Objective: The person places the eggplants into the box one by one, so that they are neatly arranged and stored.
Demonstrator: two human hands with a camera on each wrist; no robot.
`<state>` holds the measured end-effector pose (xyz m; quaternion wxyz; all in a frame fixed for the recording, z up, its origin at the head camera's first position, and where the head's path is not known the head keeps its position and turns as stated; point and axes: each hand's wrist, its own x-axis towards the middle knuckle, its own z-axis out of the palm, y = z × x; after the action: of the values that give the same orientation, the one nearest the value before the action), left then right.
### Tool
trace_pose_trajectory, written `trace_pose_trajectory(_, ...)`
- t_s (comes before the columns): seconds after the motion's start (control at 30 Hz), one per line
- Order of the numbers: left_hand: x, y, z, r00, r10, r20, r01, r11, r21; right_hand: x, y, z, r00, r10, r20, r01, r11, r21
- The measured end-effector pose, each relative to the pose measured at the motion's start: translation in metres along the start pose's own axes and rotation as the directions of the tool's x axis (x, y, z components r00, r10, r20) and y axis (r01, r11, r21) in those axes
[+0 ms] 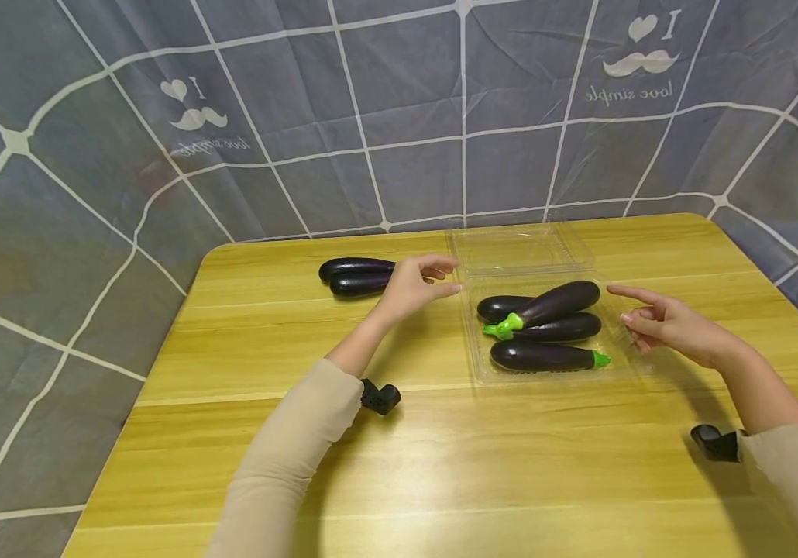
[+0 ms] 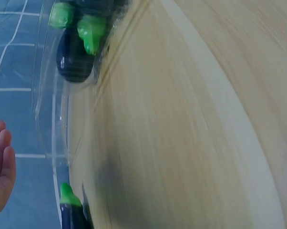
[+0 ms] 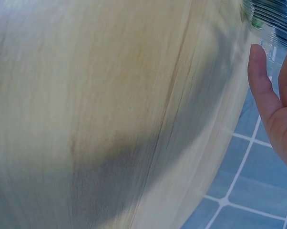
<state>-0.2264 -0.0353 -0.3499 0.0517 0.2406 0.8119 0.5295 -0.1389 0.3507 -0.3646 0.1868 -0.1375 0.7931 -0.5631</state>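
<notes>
A clear plastic clamshell box lies on the table with its lid folded back. Several dark purple eggplants with green stems fill its base, one lying across the others. My left hand hovers by the box's left side, fingers loosely bent towards it with nothing in them. It partly covers two more eggplants lying together on the left. At the box's right edge is my right hand, index finger extended towards the eggplants, the other fingers loosely bent and holding nothing.
All of this lies on a wooden table with rounded far corners. A grey curtain with white lines hangs behind it and at the sides. Black wrist devices stick out from both beige sleeves.
</notes>
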Motion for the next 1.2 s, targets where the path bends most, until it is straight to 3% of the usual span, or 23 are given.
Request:
trace_pose_trajectory(0.5, -0.02, -0.017, -0.043, 0.994, -0.054, -0.094, 0.051, 0.998, -0.035, 0.0, 0.001, 0.0, 1.0, 0.0, -0.012, 0.0, 1.0, -0.012)
trace_pose_trajectory(0.8, -0.029, -0.031, -0.071, 0.986, -0.073, -0.152, 0.076, 0.997, 0.014, -0.001, 0.003, 0.001, 1.0, -0.001, -0.011, 0.001, 1.0, -0.008)
trace_pose_trajectory(1.07, -0.036, -0.048, -0.087, 0.977, -0.086, -0.193, 0.089, 0.996, 0.003, -0.001, 0.004, 0.002, 1.0, -0.006, -0.01, 0.006, 1.0, -0.011)
trace_pose_trajectory(1.13, -0.041, -0.043, -0.09, 0.975, -0.097, -0.2, 0.099, 0.995, 0.001, -0.001, 0.004, 0.002, 1.0, -0.007, -0.011, 0.007, 1.0, -0.01)
trace_pose_trajectory(1.2, -0.042, -0.048, -0.094, 0.972, -0.103, -0.209, 0.106, 0.994, 0.001, -0.001, 0.004, 0.002, 1.0, -0.008, -0.011, 0.008, 1.0, -0.011)
